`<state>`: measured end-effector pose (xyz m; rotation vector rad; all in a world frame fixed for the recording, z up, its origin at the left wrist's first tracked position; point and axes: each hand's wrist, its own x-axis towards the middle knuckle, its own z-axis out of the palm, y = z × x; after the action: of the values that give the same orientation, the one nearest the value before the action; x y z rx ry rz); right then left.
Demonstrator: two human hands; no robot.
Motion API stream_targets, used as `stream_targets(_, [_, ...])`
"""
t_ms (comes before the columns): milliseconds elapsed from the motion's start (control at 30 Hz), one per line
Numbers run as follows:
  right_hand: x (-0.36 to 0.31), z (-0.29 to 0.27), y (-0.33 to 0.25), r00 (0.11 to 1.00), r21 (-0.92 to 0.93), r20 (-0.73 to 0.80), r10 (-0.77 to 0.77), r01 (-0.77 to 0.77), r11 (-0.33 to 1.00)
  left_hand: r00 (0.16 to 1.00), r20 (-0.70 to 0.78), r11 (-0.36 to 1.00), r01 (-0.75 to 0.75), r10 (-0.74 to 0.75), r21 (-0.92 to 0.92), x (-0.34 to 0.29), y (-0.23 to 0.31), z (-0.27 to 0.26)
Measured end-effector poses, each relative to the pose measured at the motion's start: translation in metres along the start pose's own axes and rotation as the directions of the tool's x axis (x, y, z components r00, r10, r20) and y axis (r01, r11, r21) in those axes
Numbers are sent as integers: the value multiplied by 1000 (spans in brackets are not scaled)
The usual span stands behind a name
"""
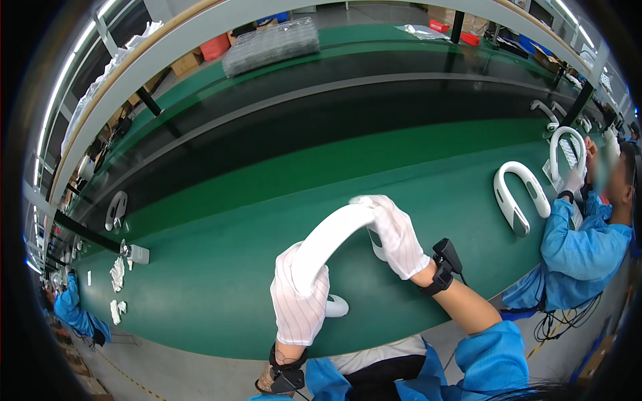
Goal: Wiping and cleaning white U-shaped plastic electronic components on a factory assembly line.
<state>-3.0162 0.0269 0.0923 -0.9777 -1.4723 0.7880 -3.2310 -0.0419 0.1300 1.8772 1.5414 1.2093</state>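
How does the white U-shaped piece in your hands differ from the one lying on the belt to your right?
The held U-shaped piece is lifted off the green table, gripped at both ends by the left hand and right hand; the lying U-shaped piece rests flat, untouched. The held one arches upward with its ends down; the lying one shows its whole outline, with a grey end cap visible. Both are white, curved and look alike in shape.

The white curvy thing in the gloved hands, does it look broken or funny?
No, nothing stands out. The white U-shaped plastic band looks whole and smooth, held up over the green worktable by the left gloved hand at one end and the right gloved hand at the other. A matching band lies flat nearby.
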Motion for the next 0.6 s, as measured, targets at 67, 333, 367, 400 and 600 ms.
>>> stream_targets(67, [17, 7, -32, 970, -148, -31, -240, 233, 961, 995, -19, 992, -99, 101, 76, 2, 7, -1])
stream_targets(333, [16, -6, -39, 853, -276, 148, -501, 522, 807, 988, -4, 986, -157, 157, 60, -3, 24, 4])
stream_targets(367, [12, -9, -26, 898, -148, 44, -437, 438, 886, 989, -6, 987, -147, 148, 64, -5, 23, 3])
stream_targets(400, [6, -12, -20, 950, -47, 2, -312, 312, 949, 990, -31, 990, -133, 135, 53, -7, 23, 2])
stream_targets(600, [-10, -18, -18, 1000, 9, -23, -12, 12, 1000, 986, -27, 985, -164, 166, 46, -11, 23, 5])
